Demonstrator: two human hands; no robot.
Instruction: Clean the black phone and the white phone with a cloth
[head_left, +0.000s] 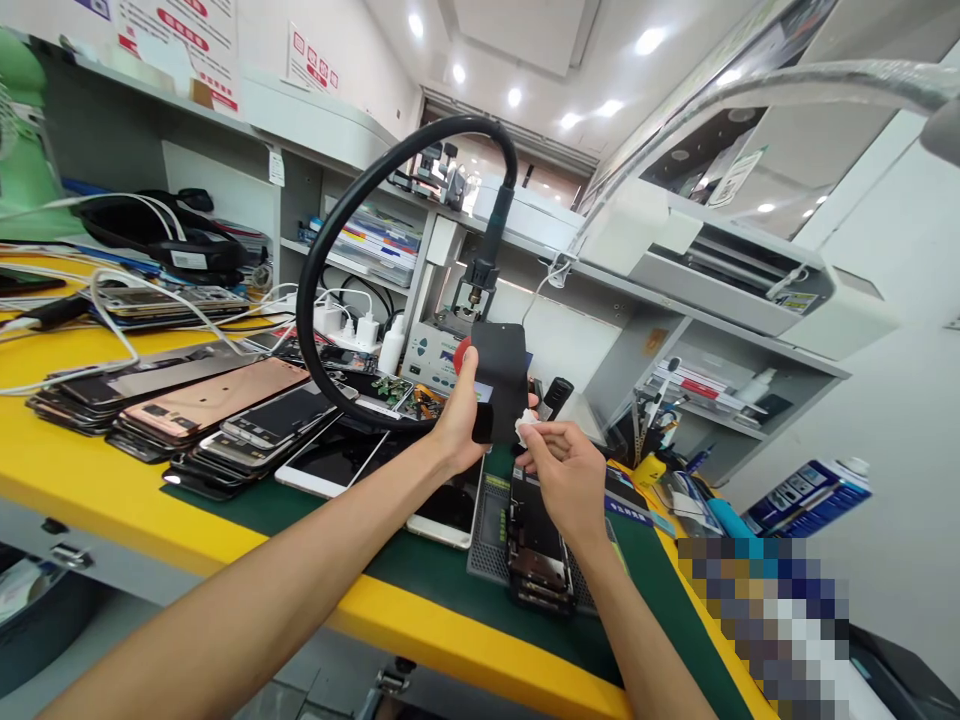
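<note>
Head view, both hands up over the bench, both gripping. Left hand [456, 425] closed around a black flat panel [501, 370], thumb along its left edge, fingers passing behind, fingertips just showing past the right edge. Panel is held roughly upright, broad dark face toward the camera, clear of the bench top. Small darker black piece [481, 424] shows by the left palm; can't tell if it belongs to the panel. Right hand [566, 475] pinched shut, thumb and index finger together on a white crumpled wad [525, 424], other fingers curled in. Wad sits at the panel's lower right edge, near the left fingertips; whether it presses on the panel, can't tell. So panel is inside the left grip and just to the left of the right-hand pinch. Below the right hand: stack of phone parts [541, 560] on a dark perforated tray [489, 560], on a green mat [652, 570]. White-edged phone [454, 508] lies left of that stack, partly hidden by the left forearm. More stacked parts farther left, incl. a rose-gold panel [217, 393]. Thick black cable [306, 290] loops up behind the left arm. Red round knob-like thing [460, 354] right behind the left thumb, partly covered. Yellow bench edge [480, 640] in front.
</note>
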